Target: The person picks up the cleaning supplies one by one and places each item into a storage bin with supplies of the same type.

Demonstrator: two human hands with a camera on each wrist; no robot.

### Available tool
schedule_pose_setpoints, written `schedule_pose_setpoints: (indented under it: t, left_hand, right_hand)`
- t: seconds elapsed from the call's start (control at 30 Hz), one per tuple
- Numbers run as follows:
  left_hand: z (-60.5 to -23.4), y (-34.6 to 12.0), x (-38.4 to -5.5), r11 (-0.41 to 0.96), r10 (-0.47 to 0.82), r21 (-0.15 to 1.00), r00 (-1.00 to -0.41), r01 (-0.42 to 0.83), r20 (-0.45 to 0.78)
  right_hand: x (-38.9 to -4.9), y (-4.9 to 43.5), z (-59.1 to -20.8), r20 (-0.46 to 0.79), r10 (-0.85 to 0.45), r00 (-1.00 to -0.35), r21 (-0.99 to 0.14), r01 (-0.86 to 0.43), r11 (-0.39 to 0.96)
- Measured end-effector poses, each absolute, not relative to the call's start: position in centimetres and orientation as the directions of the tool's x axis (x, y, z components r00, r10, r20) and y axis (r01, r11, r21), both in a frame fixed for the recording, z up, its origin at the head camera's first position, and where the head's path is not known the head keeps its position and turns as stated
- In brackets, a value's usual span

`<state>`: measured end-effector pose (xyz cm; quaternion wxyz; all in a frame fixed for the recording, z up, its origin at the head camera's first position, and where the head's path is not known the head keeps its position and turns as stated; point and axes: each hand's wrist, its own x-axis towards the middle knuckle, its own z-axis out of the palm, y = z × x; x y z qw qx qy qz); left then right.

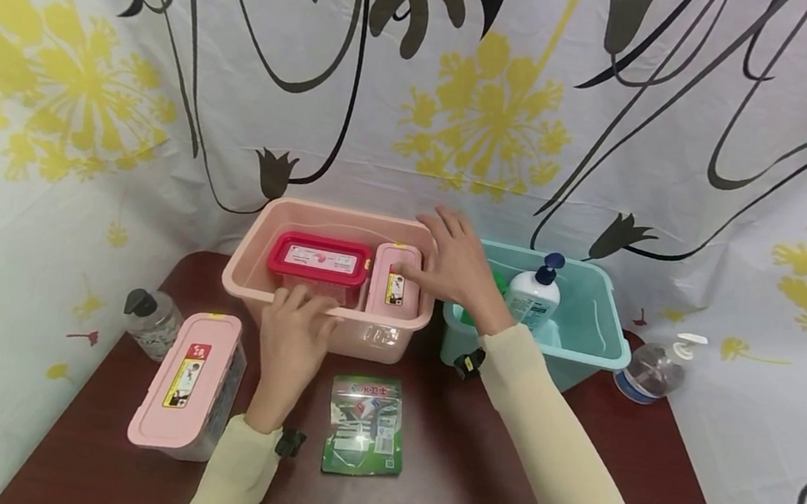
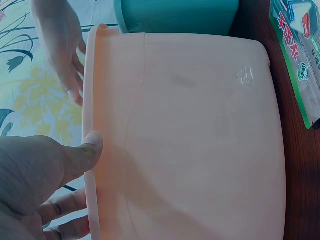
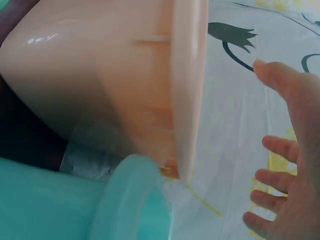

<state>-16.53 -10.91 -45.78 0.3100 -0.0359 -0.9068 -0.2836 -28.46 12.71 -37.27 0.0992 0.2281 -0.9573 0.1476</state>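
Head view: gripping the near rim of a pale pink rectangular plastic bin (image 1: 355, 335) with the left hand (image 1: 292, 339), thumb outside, fingers inside, probably to steady it; holding the right hand (image 1: 458, 265) spread above its right end, off the rim. Carrying inside a clear, red-lidded plastic box (image 1: 321, 259) and an oblong, pink-lidded box (image 1: 396, 285), likely paired to fit; standing on the dark reddish-brown table (image 1: 463, 469), just left of a turquoise plastic bin (image 1: 593, 309).

Looks like smooth, glossy plastic on pink bin (image 1: 363, 337) and teal bin (image 1: 586, 304) to its right; shiny film on pouch (image 1: 365, 426) in front; creased cloth (image 1: 380, 136) behind.
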Motion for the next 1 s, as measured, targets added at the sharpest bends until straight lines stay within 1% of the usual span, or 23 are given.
schedule_pose_setpoints:
  t: [0.1, 0.27, 0.4, 0.53, 0.77, 1.0]
  left_hand:
    - [-45.9, -10.9, -16.6, 0.838, -0.11, 0.489, -0.803, 0.243, 0.586]
    - [-45.9, -11.0, -16.6, 0.842, -0.11, 0.486, -0.807, 0.234, 0.58]
    - [-45.8, -10.9, -16.5, 0.842, -0.109, 0.485, -0.805, 0.237, 0.583]
    - [-45.6, -10.9, -16.5, 0.84, -0.106, 0.484, -0.802, 0.243, 0.587]
    - [-45.5, -11.1, -16.3, 0.843, -0.108, 0.487, -0.814, 0.229, 0.57]
    - [-45.6, -11.0, -16.4, 0.84, -0.11, 0.488, -0.805, 0.238, 0.583]
  right_hand:
    - [-28.2, 13.0, -37.8, 0.303, -0.435, -0.848, -0.207, -0.504, 0.839]
    - [-27.6, 13.7, -38.6, 0.34, -0.458, -0.822, -0.205, -0.54, 0.817]
    - [-27.1, 14.4, -39.2, 0.344, -0.457, -0.821, -0.179, -0.534, 0.826]
    - [-26.5, 15.1, -39.5, 0.343, -0.432, -0.834, -0.154, -0.504, 0.85]
    - [-25.5, 16.0, -40.0, 0.35, -0.403, -0.846, -0.164, -0.479, 0.862]
    - [-25.1, 17.3, -40.5, 0.364, -0.381, -0.85, -0.19, -0.468, 0.863]
